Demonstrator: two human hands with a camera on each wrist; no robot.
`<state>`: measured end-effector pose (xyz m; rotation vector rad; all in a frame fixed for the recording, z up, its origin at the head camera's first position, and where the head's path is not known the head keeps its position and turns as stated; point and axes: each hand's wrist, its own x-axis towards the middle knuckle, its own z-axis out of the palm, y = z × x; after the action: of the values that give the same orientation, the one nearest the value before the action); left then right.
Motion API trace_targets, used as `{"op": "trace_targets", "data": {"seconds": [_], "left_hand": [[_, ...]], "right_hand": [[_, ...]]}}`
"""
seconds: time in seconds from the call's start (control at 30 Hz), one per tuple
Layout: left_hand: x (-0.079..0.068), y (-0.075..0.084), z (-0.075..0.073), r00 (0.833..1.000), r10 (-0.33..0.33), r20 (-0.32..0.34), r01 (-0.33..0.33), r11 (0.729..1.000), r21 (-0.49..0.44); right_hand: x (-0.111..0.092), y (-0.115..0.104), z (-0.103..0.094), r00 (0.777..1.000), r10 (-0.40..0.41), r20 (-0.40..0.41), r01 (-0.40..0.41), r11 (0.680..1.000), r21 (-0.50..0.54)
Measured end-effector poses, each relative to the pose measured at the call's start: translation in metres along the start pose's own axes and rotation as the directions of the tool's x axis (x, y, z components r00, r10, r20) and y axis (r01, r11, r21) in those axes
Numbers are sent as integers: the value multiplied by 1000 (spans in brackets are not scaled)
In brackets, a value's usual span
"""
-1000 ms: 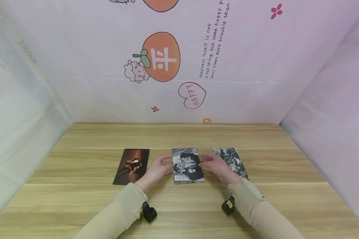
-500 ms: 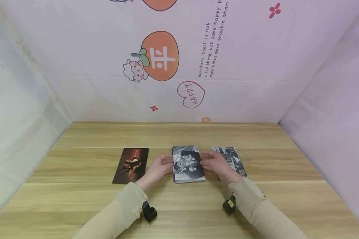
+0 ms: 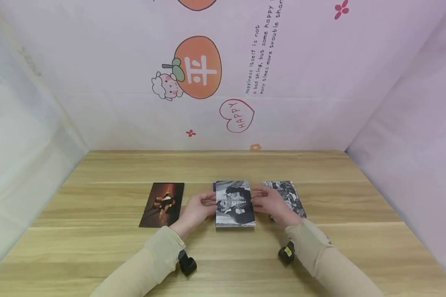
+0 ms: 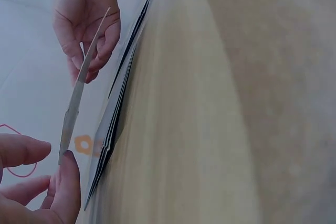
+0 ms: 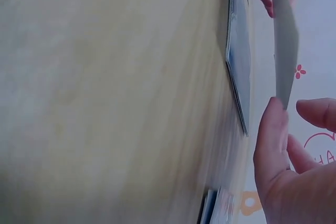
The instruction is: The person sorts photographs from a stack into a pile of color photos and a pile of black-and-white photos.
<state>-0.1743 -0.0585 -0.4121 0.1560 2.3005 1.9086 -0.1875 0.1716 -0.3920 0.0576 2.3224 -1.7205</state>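
Note:
In the head view, a black-and-white photo card (image 3: 235, 206) hangs low over the middle of the table, gripped at its left side by my left hand (image 3: 198, 210) and at its right side by my right hand (image 3: 271, 203). Both wrist views show the card edge-on, its pale underside (image 5: 286, 45) raised off the cards beneath. The purple edge of a card (image 3: 214, 187) peeks out below it. In the left wrist view, the fingertips (image 4: 68, 169) meet the card's near end. The right wrist view has a fingertip (image 5: 275, 111) under its end.
A dark brown photo card (image 3: 163, 205) lies to the left on the wooden table (image 3: 223, 264). At the right another black-and-white photo card (image 3: 290, 198) is partly hidden by my right hand. A printed white cloth (image 3: 301, 82) rises behind the table.
The middle photo card has come up off the cards below and shifted slightly right, baring a purple edge at its left. Both hands have moved along with it; the side cards stay put.

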Motion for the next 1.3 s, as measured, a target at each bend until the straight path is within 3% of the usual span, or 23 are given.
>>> {"op": "trace_targets", "data": {"seconds": [0.6,0.9,1.3], "left_hand": [[1,5,14,999,-27,39,29,998,-56],[5,11,33,998,22,62,-17,996,-87],[18,13,65,998,38,53,-28,983,-179]], "right_hand": [[-7,1,-17,1000,7,2,-7,998,-60],[-15,2,-33,1000,1,-14,-2,999,-50],[-21,9,-62,999,9,-31,-11,996,-86]]}}
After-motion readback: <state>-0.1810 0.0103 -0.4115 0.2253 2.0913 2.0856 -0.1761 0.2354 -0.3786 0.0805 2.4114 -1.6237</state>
